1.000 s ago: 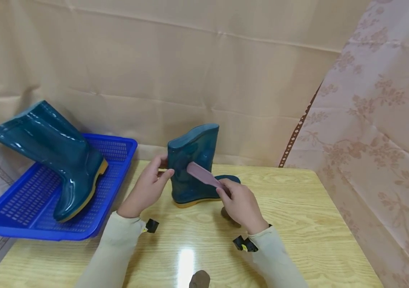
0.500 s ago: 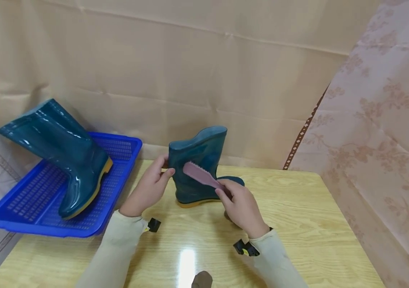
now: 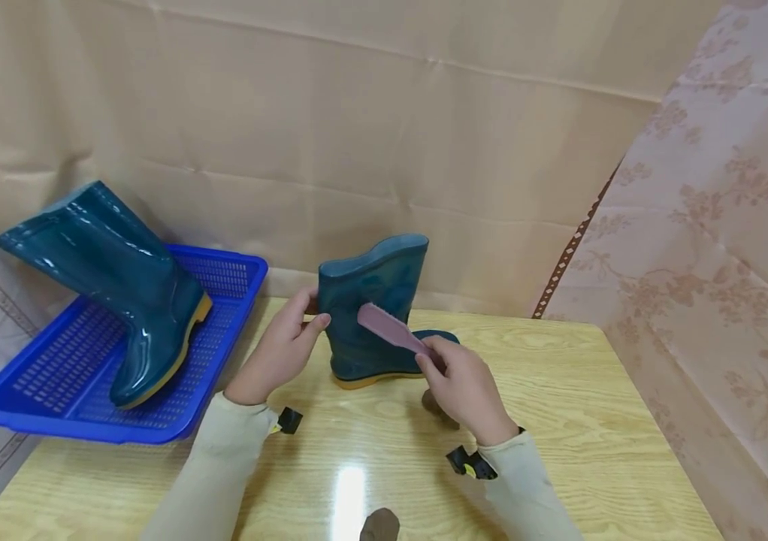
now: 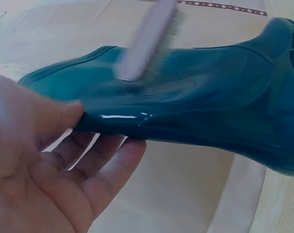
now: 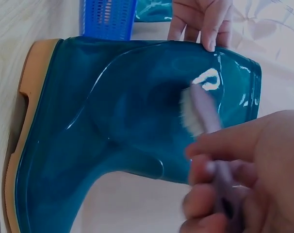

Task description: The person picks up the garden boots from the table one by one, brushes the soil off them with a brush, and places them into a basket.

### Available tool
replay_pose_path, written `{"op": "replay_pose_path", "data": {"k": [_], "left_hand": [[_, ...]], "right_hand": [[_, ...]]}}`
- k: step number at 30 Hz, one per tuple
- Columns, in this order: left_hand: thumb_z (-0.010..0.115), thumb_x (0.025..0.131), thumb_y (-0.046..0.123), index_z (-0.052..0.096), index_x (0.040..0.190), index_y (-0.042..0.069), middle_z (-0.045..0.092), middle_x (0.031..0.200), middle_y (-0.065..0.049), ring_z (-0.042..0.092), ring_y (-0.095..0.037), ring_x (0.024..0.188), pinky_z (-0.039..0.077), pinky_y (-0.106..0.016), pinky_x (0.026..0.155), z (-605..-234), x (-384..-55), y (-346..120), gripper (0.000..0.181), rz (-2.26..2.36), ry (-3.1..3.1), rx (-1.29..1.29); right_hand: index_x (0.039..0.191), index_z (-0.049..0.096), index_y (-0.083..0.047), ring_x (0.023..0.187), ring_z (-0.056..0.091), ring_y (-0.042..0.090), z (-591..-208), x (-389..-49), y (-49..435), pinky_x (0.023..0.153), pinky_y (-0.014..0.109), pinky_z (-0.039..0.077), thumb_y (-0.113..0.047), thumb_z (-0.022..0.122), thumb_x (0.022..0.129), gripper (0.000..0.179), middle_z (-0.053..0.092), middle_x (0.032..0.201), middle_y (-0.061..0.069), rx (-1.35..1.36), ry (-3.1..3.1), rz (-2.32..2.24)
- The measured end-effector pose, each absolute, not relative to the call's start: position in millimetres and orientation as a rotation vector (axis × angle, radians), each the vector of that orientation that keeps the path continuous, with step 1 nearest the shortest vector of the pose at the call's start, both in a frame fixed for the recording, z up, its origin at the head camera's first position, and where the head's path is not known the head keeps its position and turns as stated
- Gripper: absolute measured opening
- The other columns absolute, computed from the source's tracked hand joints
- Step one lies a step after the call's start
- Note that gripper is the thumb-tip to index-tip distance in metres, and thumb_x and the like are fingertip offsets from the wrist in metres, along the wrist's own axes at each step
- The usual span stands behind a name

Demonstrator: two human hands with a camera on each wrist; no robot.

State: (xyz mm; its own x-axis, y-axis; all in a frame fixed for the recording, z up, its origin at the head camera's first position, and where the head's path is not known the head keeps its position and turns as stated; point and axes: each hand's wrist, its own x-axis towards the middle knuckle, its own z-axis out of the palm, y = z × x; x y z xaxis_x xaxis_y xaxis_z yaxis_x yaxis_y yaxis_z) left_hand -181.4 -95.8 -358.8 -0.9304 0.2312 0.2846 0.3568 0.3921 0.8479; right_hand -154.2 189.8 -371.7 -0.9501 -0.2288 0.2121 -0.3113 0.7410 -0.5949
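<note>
A dark teal rubber rain boot (image 3: 370, 330) with a tan sole stands upright on the table, its toe pointing right. My left hand (image 3: 280, 347) holds the back edge of its shaft; in the left wrist view the thumb lies on the near side and the fingers (image 4: 113, 170) reach beneath. In my right hand (image 3: 463, 387) is the handle of a mauve scrub brush (image 3: 387, 328). The right wrist view shows its pale bristles (image 5: 188, 112) at the shaft, where contact is hard to tell. Motion blurs the brush in both wrist views.
A matching rain boot (image 3: 147, 300) leans in a blue perforated plastic basket (image 3: 86, 430) at the left. One brown lump (image 3: 379, 524) lies at the front of the wooden table (image 3: 560, 421), another (image 3: 436, 409) partly under my right hand. Beige cloth (image 3: 289, 113) hangs behind.
The brush has swung a little left, then back right along the shaft with my right hand. The boot's top has shifted slightly right since the first frame. My left hand keeps its hold.
</note>
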Motion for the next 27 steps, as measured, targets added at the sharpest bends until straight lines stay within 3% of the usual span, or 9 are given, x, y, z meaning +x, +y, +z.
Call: {"op": "replay_pose_path", "data": {"k": [8, 20, 27], "left_hand": [[0.06, 0.105, 0.013, 0.049, 0.142, 0.008, 0.059, 0.131, -0.011, 0.055, -0.028, 0.121, 0.054, -0.049, 0.099, -360.7, -181.2, -95.7, 0.039, -1.688, -2.448, -0.508], [0.058, 0.107, 0.016, 0.047, 0.145, 0.006, 0.06, 0.132, -0.012, 0.057, -0.029, 0.121, 0.052, -0.051, 0.099, -359.7, -182.6, -94.8, 0.041, -1.633, -2.481, -0.526], [0.058, 0.107, 0.02, 0.045, 0.149, 0.011, 0.058, 0.136, -0.011, 0.054, -0.029, 0.127, 0.051, -0.049, 0.099, -362.1, -180.6, -98.2, 0.044, -1.665, -2.523, -0.505]], "right_hand": [[0.117, 0.073, -0.016, 0.065, 0.05, 0.012, -372.1, -154.3, 189.0, 0.056, 0.029, 0.041, -0.019, 0.068, 0.102, 0.016, 0.058, 0.077, -0.007, 0.548, -2.684, 1.011], [0.117, 0.073, -0.012, 0.06, 0.051, 0.016, -374.9, -162.5, 199.8, 0.05, 0.028, 0.037, -0.02, 0.066, 0.103, 0.017, 0.06, 0.077, 0.0, 0.343, -2.933, 1.044], [0.113, 0.074, -0.016, 0.06, 0.051, 0.012, -378.0, -162.0, 197.5, 0.051, 0.027, 0.038, -0.02, 0.069, 0.101, 0.014, 0.06, 0.075, -0.007, 0.524, -2.903, 0.933]]}}
